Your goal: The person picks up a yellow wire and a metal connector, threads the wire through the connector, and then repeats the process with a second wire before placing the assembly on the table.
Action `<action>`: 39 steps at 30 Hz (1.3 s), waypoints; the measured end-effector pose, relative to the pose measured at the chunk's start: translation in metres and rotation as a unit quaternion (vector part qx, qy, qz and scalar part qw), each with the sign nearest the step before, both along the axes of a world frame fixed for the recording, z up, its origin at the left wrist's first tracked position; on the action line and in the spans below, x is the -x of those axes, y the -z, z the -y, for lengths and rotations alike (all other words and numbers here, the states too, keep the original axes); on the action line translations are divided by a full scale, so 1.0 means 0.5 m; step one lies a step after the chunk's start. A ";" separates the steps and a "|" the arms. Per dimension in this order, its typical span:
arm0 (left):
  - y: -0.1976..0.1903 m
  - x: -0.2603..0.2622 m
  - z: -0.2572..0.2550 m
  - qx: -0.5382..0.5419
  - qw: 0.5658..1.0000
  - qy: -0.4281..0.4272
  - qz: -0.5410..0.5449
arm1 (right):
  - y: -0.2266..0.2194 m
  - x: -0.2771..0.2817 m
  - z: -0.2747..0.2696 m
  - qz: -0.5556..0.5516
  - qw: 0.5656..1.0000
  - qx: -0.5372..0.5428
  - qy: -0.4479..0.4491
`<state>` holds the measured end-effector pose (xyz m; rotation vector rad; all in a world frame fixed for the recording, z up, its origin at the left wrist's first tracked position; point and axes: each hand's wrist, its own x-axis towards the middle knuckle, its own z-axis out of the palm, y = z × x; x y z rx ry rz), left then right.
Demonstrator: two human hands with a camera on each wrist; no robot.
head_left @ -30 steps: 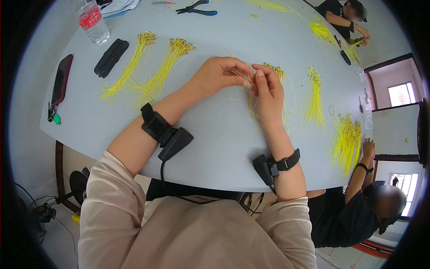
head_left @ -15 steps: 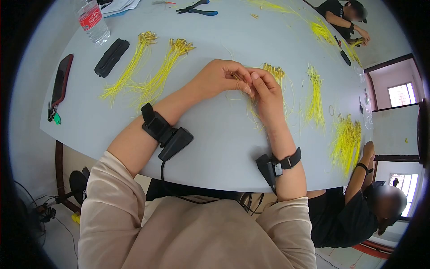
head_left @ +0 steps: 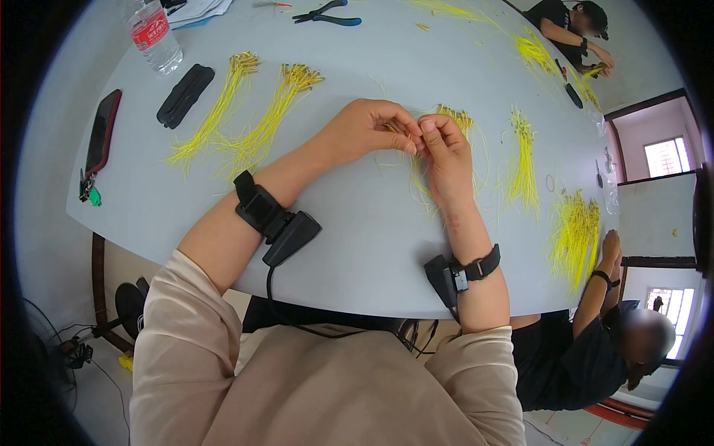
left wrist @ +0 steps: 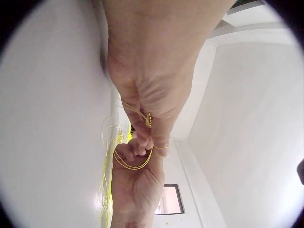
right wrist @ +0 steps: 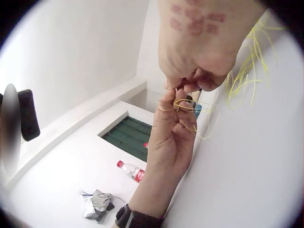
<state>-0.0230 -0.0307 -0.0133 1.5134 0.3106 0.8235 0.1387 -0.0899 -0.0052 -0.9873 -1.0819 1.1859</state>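
Fingertip to fingertip, both hands meet over the middle of the table. My left hand (head_left: 368, 128) pinches a small ridged gold piece (left wrist: 149, 119) with thin yellow thread (left wrist: 129, 166) looping from its fingers. The thumb and forefinger of my right hand (head_left: 448, 154) are pressed together on the thread, right at the left fingertips. In the right wrist view, strands of thread (right wrist: 187, 100) cross the left fingers. Just beyond the right hand lies a bundle of yellow threads with gold ends (head_left: 455, 117), partly hidden by that hand.
On the left lie two more thread bundles (head_left: 286, 104), a black case (head_left: 185, 96), a phone (head_left: 103, 134) and a water bottle (head_left: 155, 39). Pliers (head_left: 327, 13) lie at the back. Further yellow bundles (head_left: 576, 230) spread to the right, where two other people sit.
My right hand has turned slightly, its spread thumb and forefinger coming together in a pinch beside the left fingertips, then drawing slightly right. The left hand has barely moved.
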 end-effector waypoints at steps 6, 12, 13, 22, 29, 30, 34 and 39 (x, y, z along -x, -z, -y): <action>-0.003 0.002 0.001 0.024 0.999 0.006 0.024 | -0.010 0.001 0.002 -0.010 1.000 0.026 0.001; -0.006 0.003 0.002 0.025 0.999 -0.009 0.026 | -0.016 0.007 0.003 -0.039 0.998 0.052 -0.026; -0.007 0.004 0.002 0.026 0.999 -0.010 0.022 | -0.015 0.005 0.003 -0.042 0.997 0.051 -0.033; -0.007 0.004 0.001 0.009 1.000 -0.018 0.010 | -0.001 -0.005 -0.002 -0.021 1.000 0.002 0.011; -0.004 0.004 -0.005 -0.016 0.996 -0.082 -0.029 | -0.007 0.000 -0.001 -0.007 0.996 -0.055 0.065; -0.004 0.004 -0.005 -0.007 0.997 -0.078 -0.024 | -0.007 0.000 -0.002 -0.003 0.996 -0.056 0.069; -0.005 0.004 -0.006 0.021 0.997 -0.072 -0.007 | -0.007 -0.001 -0.002 0.006 0.994 -0.069 0.083; -0.003 0.005 -0.009 0.034 0.996 -0.078 0.009 | -0.024 0.008 0.004 -0.030 0.992 -0.068 0.099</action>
